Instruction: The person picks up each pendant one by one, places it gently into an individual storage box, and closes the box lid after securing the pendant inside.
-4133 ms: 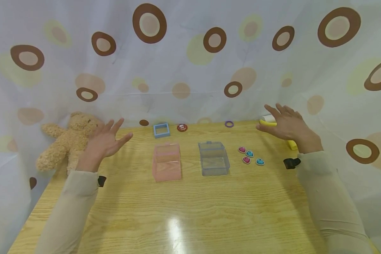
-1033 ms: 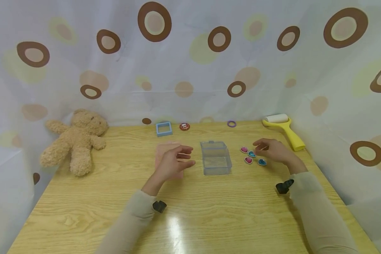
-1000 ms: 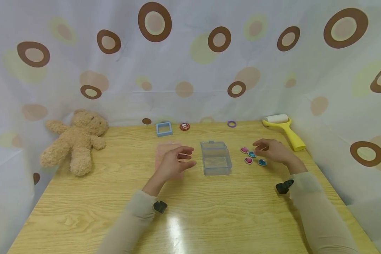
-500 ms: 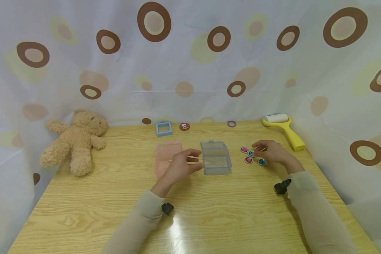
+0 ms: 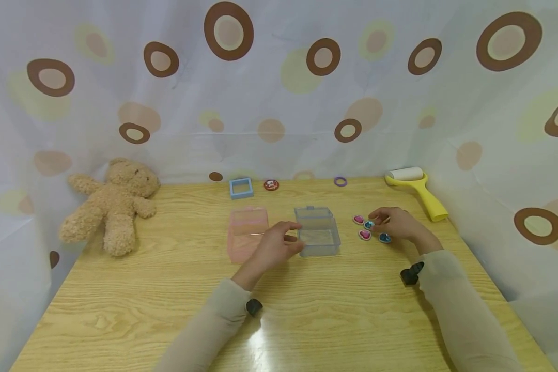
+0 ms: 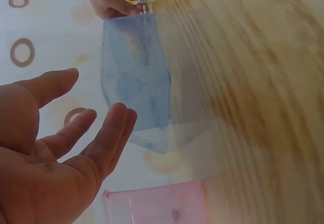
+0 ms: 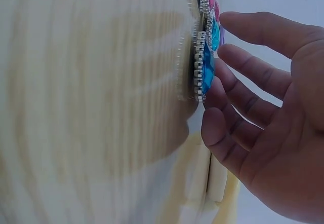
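My left hand (image 5: 275,247) is beside the left side of a translucent grey-blue box (image 5: 318,250), which stands with its lid raised. In the left wrist view its thumb and fingers are spread and hold nothing; contact with the box cannot be told. A translucent pink box (image 5: 242,253), also with its lid up, lies partly behind this hand. My right hand (image 5: 397,225) hovers at several heart-shaped gems with silvery beaded rims. Its thumb and index finger (image 7: 248,64) stand apart near a blue gem (image 5: 369,225). Another blue gem (image 5: 385,237) and a pink gem (image 5: 365,235) lie close by.
A teddy bear (image 5: 116,206) leans at the back left. Along the rear edge are a blue square frame (image 5: 241,195), a red round disc (image 5: 271,185) and a purple ring (image 5: 340,181). A yellow-handled lint roller (image 5: 430,200) lies at the right by the patterned curtain.
Both hands came down from raised positions at the sides. My left hand then moved right, from over the pink box to the grey-blue one. My right hand shifted slightly left at the gems.
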The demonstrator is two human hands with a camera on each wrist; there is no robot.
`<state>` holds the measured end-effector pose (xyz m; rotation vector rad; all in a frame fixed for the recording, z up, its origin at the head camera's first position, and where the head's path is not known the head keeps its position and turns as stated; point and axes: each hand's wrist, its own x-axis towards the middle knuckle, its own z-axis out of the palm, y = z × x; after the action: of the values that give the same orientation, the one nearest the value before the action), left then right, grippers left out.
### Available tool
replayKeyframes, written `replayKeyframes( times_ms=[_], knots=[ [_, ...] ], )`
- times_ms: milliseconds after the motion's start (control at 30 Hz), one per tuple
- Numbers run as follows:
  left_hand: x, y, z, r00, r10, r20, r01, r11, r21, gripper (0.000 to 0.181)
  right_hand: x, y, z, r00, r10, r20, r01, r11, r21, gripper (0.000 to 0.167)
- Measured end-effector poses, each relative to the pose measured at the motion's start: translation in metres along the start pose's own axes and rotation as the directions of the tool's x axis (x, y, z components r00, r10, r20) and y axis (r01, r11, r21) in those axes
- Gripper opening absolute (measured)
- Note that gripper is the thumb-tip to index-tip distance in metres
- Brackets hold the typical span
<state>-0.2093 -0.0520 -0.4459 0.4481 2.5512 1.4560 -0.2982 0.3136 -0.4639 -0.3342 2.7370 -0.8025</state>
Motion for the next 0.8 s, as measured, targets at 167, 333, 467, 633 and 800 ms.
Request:
replayKeyframes(
  times_ms=[167,333,467,633,800],
  knots=[
    [-0.0002,0.0002,0.0037,1.000,-0.010,0.026,0.009,0.999,0.044,0.052,0.0015,-0.0003,0.0019,1.000,-0.011,-0.013,0.011,0.999,-0.041,0.044],
    [0.0011,-0.0006,0.0059,1.000,-0.004,0.013,0.003,0.998,0.059,0.052,0.0025,-0.0003,0.0025,1.000,-0.007,-0.002,0.007,0.999,-0.037,0.044],
    [0.0036,-0.0006,0.0062,1.000,0.004,0.008,-0.004,0.998,0.060,0.049,0.0028,-0.0011,0.0016,1.000,0.009,0.009,-0.008,0.999,-0.041,0.044],
    [0.0051,-0.0020,0.0076,1.000,-0.001,0.011,0.001,0.998,0.067,0.049,0.0035,-0.0018,0.0023,1.000,-0.008,0.018,0.009,0.998,-0.056,0.040],
    [0.0046,-0.0022,0.0082,1.000,-0.009,0.014,0.008,0.997,0.071,0.048,0.0022,-0.0058,0.0003,0.999,-0.032,0.029,0.034,0.997,-0.066,0.038]
  ],
)
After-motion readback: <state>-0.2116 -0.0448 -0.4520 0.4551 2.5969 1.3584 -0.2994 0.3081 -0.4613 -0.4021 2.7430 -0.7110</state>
